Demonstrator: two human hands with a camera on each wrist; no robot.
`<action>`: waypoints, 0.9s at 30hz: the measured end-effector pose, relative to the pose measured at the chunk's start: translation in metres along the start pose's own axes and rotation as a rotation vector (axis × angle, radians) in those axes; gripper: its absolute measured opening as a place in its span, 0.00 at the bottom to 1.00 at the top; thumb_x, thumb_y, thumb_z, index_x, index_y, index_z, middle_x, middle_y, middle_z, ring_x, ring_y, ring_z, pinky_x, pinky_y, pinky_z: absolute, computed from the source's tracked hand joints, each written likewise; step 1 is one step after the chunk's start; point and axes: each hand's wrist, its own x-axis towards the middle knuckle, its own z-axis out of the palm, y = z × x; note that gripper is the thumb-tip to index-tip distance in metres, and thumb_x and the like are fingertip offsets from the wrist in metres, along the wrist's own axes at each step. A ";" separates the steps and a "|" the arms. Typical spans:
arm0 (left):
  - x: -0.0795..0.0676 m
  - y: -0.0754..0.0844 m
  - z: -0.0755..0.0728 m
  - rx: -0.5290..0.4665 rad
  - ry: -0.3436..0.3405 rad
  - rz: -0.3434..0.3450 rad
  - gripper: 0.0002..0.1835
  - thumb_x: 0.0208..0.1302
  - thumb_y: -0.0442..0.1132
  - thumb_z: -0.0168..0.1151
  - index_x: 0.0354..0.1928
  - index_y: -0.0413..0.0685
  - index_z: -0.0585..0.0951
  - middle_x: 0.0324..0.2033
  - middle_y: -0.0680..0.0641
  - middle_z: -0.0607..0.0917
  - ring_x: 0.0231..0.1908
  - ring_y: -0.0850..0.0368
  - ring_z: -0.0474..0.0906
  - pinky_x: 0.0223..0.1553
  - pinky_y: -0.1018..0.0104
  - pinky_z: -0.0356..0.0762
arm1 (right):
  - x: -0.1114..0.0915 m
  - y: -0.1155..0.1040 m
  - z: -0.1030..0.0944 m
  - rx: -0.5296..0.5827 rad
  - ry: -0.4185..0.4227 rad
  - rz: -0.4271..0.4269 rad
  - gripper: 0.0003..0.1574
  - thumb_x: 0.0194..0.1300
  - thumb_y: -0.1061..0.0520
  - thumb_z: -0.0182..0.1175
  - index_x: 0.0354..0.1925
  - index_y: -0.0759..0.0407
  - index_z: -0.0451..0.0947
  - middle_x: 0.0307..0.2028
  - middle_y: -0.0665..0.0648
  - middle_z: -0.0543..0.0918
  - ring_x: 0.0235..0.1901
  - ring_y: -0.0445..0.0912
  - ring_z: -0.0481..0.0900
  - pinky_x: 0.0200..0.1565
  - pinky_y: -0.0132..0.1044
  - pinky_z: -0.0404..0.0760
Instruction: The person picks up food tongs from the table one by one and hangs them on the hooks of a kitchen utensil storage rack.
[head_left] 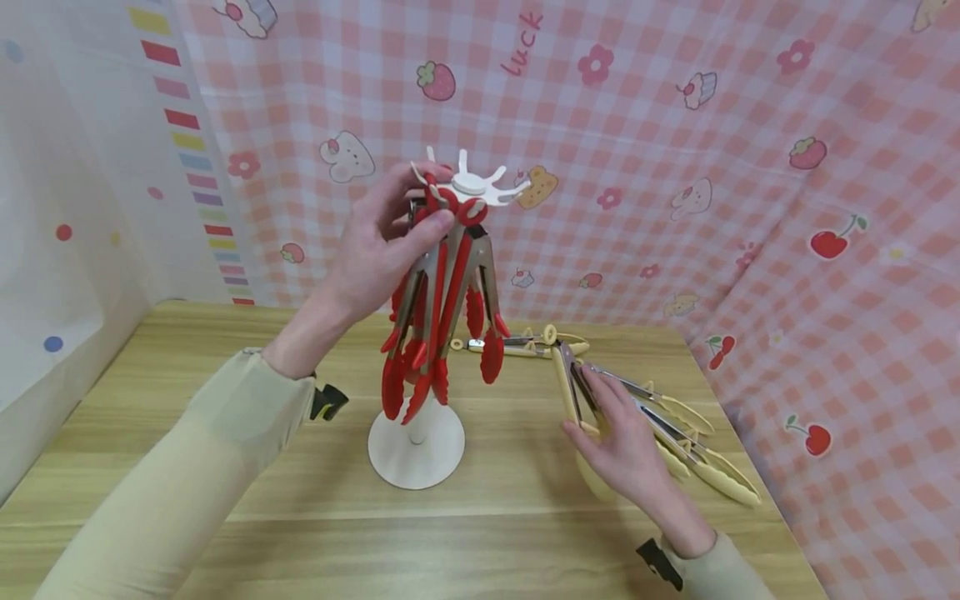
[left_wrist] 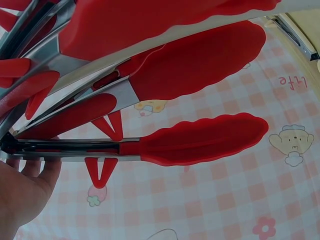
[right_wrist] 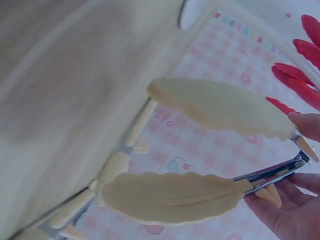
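Several red tongs (head_left: 491, 358) hang by their ring ends from the hooked top (head_left: 470, 184) of a white stand, heads down. At that top my left hand (head_left: 367, 250) grips red tongs, thumb in front and fingers behind. In the left wrist view, red scalloped tong heads (left_wrist: 205, 140) spread past the fingers. To the right, my right hand (head_left: 622, 442) holds a pair of pale yellow tongs (head_left: 564, 383), ring end up. The right wrist view shows their two heads (right_wrist: 172, 197) spread apart, with the thumb on one arm and fingers on the other.
The stand's round white base (head_left: 416, 467) rests on the wooden table (head_left: 315, 533). More yellow tongs (head_left: 727, 483) lie at the right, and another yellow pair (head_left: 510, 347) lies behind the stand near the back edge. A pink checked cloth (head_left: 465, 108) covers the back and right walls.
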 end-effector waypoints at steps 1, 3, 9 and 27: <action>0.000 0.000 0.000 0.001 -0.001 -0.002 0.23 0.70 0.36 0.59 0.66 0.39 0.74 0.58 0.42 0.83 0.55 0.52 0.80 0.59 0.51 0.78 | 0.001 -0.002 -0.001 0.004 0.014 -0.009 0.51 0.54 0.60 0.80 0.72 0.67 0.71 0.61 0.68 0.82 0.56 0.63 0.86 0.51 0.58 0.87; 0.000 0.000 0.000 0.002 -0.001 -0.004 0.23 0.70 0.36 0.59 0.66 0.39 0.74 0.58 0.42 0.83 0.55 0.52 0.81 0.59 0.50 0.78 | 0.004 -0.005 -0.002 0.015 0.038 -0.027 0.50 0.54 0.60 0.80 0.72 0.67 0.71 0.60 0.68 0.82 0.54 0.61 0.87 0.49 0.57 0.87; 0.000 0.001 0.000 0.006 -0.003 -0.005 0.23 0.71 0.36 0.59 0.66 0.40 0.74 0.58 0.42 0.82 0.56 0.52 0.80 0.60 0.49 0.78 | 0.011 -0.015 -0.008 0.053 0.102 -0.111 0.52 0.50 0.63 0.81 0.72 0.66 0.72 0.58 0.67 0.83 0.48 0.56 0.88 0.48 0.40 0.87; -0.001 -0.001 0.000 0.007 -0.004 -0.002 0.23 0.71 0.36 0.59 0.66 0.40 0.74 0.57 0.41 0.83 0.55 0.51 0.81 0.59 0.49 0.79 | 0.041 -0.043 -0.024 0.171 0.189 -0.277 0.47 0.62 0.56 0.76 0.73 0.69 0.69 0.58 0.72 0.82 0.47 0.58 0.86 0.58 0.20 0.79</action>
